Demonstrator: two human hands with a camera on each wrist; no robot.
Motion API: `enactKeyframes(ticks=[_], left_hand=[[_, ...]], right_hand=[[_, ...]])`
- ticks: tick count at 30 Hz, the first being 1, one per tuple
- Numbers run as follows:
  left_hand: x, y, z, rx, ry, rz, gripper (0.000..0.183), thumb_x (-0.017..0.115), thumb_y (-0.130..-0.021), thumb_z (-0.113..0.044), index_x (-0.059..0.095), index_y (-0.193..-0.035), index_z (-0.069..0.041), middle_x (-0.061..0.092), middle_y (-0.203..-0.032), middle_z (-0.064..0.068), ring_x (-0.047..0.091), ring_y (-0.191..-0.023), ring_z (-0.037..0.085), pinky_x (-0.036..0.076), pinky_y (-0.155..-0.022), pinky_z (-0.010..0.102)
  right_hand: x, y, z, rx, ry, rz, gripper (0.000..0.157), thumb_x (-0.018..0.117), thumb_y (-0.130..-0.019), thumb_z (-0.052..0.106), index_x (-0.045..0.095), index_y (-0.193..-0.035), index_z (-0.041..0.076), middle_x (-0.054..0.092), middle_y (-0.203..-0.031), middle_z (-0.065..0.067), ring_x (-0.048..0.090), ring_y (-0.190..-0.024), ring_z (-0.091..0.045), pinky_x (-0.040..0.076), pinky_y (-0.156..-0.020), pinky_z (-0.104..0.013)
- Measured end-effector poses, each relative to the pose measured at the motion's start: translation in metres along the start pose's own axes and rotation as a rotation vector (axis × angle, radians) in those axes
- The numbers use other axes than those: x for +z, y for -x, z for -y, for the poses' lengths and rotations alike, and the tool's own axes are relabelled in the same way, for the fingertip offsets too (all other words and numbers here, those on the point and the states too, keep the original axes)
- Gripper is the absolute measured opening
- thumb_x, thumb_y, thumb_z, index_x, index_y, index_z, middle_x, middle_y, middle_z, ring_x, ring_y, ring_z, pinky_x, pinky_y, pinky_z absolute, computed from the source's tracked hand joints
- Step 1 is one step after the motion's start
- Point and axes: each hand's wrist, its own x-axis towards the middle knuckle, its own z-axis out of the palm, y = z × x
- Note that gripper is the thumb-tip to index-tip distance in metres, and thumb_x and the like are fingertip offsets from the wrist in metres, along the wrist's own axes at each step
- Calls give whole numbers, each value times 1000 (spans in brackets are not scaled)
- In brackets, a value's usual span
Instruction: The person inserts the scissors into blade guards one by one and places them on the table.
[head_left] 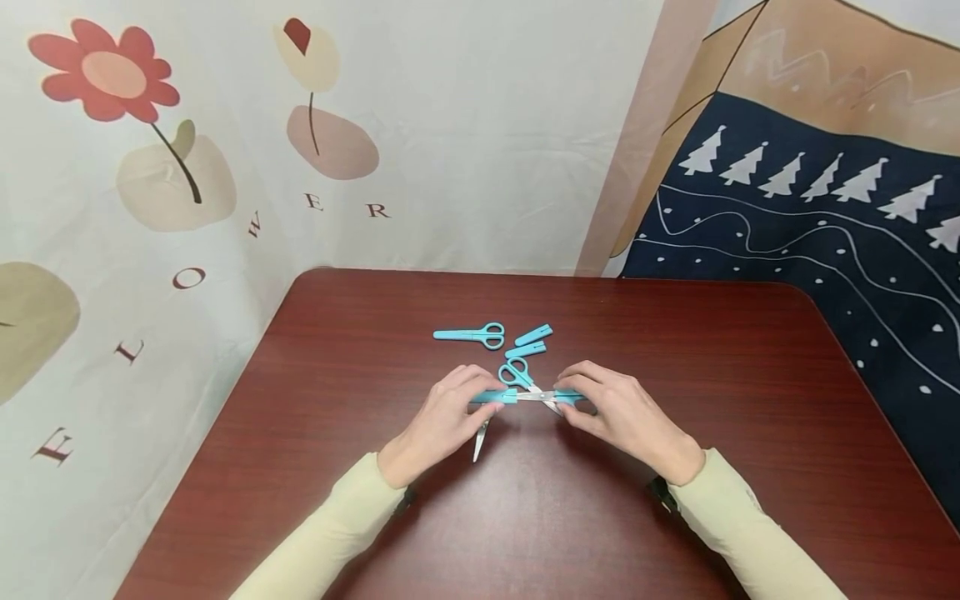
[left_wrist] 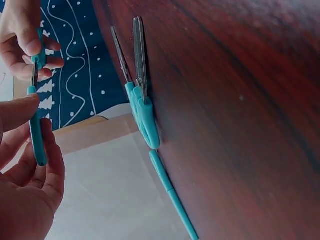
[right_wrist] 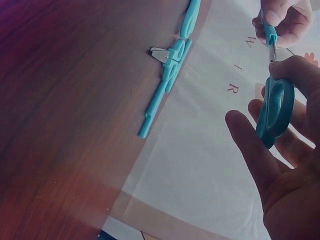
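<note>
In the head view my left hand (head_left: 448, 410) pinches a blue scissors cap (head_left: 495, 397) between thumb and fingers. Facing it, my right hand (head_left: 621, 408) grips a pair of scissors (right_wrist: 285, 107) by its blue handles. The two meet in a line, with the blade tips inside the cap's mouth and a stretch of bare metal showing between the hands. Both are held above the table, as the left wrist view shows with the cap (left_wrist: 37, 137). Bare-bladed scissors (head_left: 514, 372) lie behind the hands. Another bare blade (head_left: 481, 442) sticks out beneath my left hand, its handles hidden.
Farther back on the brown table (head_left: 360, 333) lie a capped pair of blue scissors (head_left: 459, 335) and two loose caps, one cap (head_left: 534, 335) behind the other cap (head_left: 525, 349). A printed cloth (head_left: 480, 150) hangs behind the table's back edge.
</note>
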Motion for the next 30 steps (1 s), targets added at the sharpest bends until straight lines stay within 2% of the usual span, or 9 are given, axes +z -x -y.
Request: enactKeyframes(ticks=[5, 11, 21, 30], left_hand=[[1, -1, 0, -9, 1, 3, 20, 84, -85, -4, 77, -104, -9, 71, -102, -3, 59, -89, 15, 50, -72, 27], [3, -2, 1, 21, 3, -16, 23, 85, -83, -2, 77, -104, -8, 70, -100, -2, 58, -86, 15, 50, -70, 26], [6, -3, -1, 49, -14, -30, 21, 83, -84, -6, 76, -103, -7, 69, -99, -1, 58, -85, 16, 50, -70, 25], [8, -7, -2, 66, 10, -20, 20, 82, -83, -8, 76, -102, -9, 69, -98, -2, 59, -86, 16, 51, -73, 27]], right_hand=[[2, 0, 0, 4, 2, 0, 32, 89, -82, 12, 74, -111, 11, 68, -108, 3, 64, -84, -7, 59, -73, -26], [2, -2, 2, 9, 5, -4, 37, 89, -83, 15, 74, -117, 10, 69, -111, 2, 65, -86, -7, 59, -74, -27], [3, -4, 6, 7, 30, -15, 28, 85, -85, 13, 74, -111, 11, 66, -109, 2, 64, -86, -8, 59, -75, -27], [3, -4, 7, -14, 19, -19, 31, 87, -84, 14, 72, -111, 11, 65, -109, 2, 65, -84, -7, 58, -71, -25]])
